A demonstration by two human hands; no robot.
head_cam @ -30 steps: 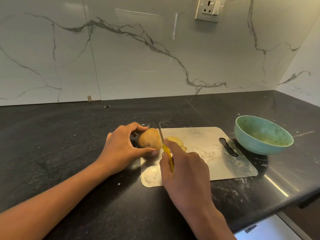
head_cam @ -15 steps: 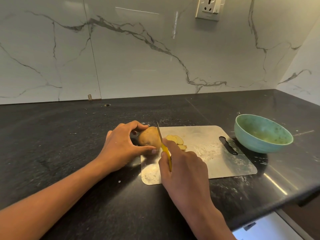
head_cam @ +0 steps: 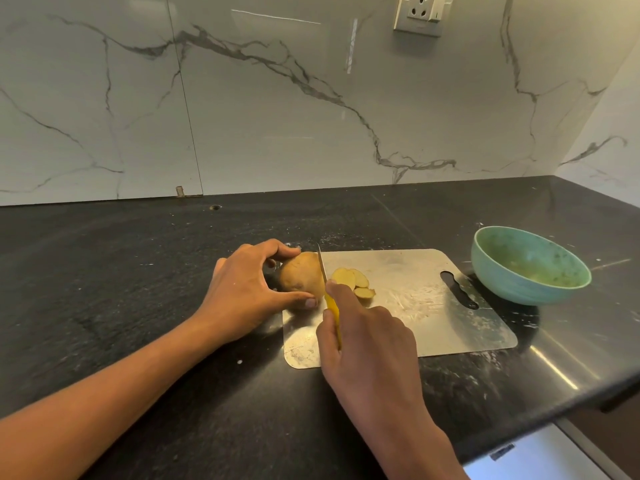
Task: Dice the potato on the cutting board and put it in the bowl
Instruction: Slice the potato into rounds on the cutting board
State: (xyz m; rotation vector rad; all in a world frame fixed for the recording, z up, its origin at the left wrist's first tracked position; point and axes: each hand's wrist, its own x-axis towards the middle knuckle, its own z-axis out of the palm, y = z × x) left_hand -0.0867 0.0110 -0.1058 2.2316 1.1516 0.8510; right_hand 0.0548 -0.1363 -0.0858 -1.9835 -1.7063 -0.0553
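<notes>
Round teal-green bowl (head_cam: 530,268): stands on the black stone countertop (head_cam: 138,271) just beyond the right end of the board; holds no potato pieces, only a yellowish-green smear on its inner wall and floor. Flat rectangular metal cutting board (head_cam: 433,306) with slotted handle hole: carries the brown-skinned whole potato (head_cam: 300,277) at its far left corner and a few pale cut slices (head_cam: 353,282) lying just right of it. Left hand (head_cam: 247,289): thumb and fingers curled round the potato, steadying it. Right hand (head_cam: 367,344): clenched on the yellow-handled knife (head_cam: 327,292), blade set against the potato's cut face. White marble-veined wall behind, with a socket (head_cam: 420,13).
</notes>
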